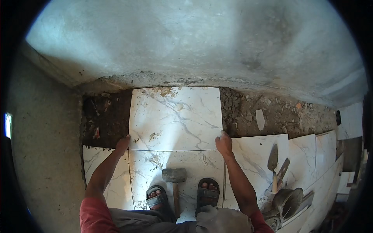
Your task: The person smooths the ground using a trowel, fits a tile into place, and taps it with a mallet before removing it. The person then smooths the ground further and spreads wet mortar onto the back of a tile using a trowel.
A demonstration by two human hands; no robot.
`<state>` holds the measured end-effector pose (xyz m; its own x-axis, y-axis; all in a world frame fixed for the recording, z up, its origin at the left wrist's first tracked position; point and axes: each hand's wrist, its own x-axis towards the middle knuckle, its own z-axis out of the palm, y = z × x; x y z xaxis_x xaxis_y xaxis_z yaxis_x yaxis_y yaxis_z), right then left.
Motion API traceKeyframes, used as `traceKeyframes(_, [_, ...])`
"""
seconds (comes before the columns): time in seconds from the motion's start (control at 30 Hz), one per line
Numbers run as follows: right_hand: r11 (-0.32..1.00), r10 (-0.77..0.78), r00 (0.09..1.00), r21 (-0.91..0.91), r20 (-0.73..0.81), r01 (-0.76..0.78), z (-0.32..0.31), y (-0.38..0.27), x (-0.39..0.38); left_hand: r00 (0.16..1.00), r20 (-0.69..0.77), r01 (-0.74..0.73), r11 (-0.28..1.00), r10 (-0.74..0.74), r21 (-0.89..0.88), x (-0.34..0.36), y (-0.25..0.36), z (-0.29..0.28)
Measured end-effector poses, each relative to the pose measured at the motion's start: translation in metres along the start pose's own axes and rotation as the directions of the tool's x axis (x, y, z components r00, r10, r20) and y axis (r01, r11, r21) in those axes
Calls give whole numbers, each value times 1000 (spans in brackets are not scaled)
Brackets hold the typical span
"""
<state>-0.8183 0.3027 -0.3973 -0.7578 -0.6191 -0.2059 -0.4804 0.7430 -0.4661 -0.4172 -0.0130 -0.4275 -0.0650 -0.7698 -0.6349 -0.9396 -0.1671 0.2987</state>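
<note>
A large white floor tile (175, 116) with grey marble veins lies between my hands, its far edge by the wall and its near edge along the row of laid tiles (142, 163). My left hand (123, 143) grips its left edge near the closer corner. At the opposite edge, my right hand (224, 143) is closed on the tile, thumb toward the top; the fingers beneath are mostly hidden. Brown mortar smears dot the tile's surface. A rubber mallet (174, 175) with a wooden handle rests on the tile between my sandalled feet.
Bare soil and rubble (248, 112) lie right of the tile, with dark soil (105, 116) to the left. A plastered wall (186, 42) rises ahead. At my right are a trowel (273, 159), a mortar-stained bucket (287, 202) and several more tiles (303, 151).
</note>
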Motion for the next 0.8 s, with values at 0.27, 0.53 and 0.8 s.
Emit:
traceKeyframes(0.27, [994, -36, 993, 96, -110, 47, 5, 12, 10, 998, -30, -49, 999, 49, -6, 12, -9, -13])
traceKeyframes(0.53, [955, 41, 999, 296, -8, -37, -6, 18, 15, 990, -36, -131, 986, 135, 106, -11, 7, -29])
traceKeyframes(0.8, [679, -58, 990, 732, 130, -57, -134, -40, 7, 884, 267, -166, 790, 384, -590, -68, 30, -141])
